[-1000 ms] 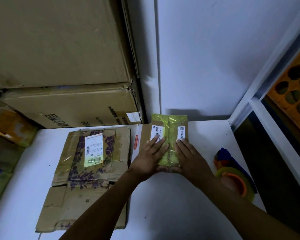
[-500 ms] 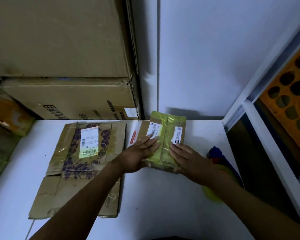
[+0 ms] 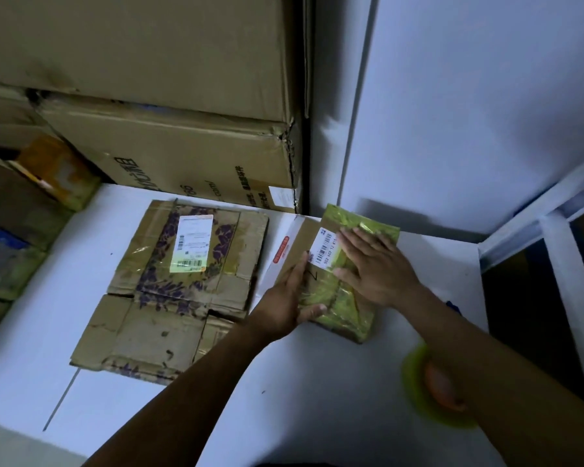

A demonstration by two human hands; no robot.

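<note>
At the far left, large brown cardboard cartons (image 3: 182, 156) are stacked against the wall. In front of them a flattened brown cardboard box with purple print and a white shipping label (image 3: 182, 288) lies on the white table (image 3: 317, 399). Just right of it is the small rectangular parcel wrapped in glossy yellow-green tape (image 3: 346, 315), lying at an angle near the table's back corner with its barcode label facing up. The left hand (image 3: 284, 301) grips the parcel's left edge, with the fingers along the side and the thumb curled over the near corner. The right hand (image 3: 375, 267) lies flat on top, fingers straight and slightly spread, pressing down. Further right, partly behind the right forearm, is what looks like a yellow-green tape roll with an orange core (image 3: 429, 389), too blurred to be sure. The wrapping seems nearly done, since tape covers every face that shows and the label is on. Probably all that remains is to smooth the last strip and set the parcel aside.
</note>
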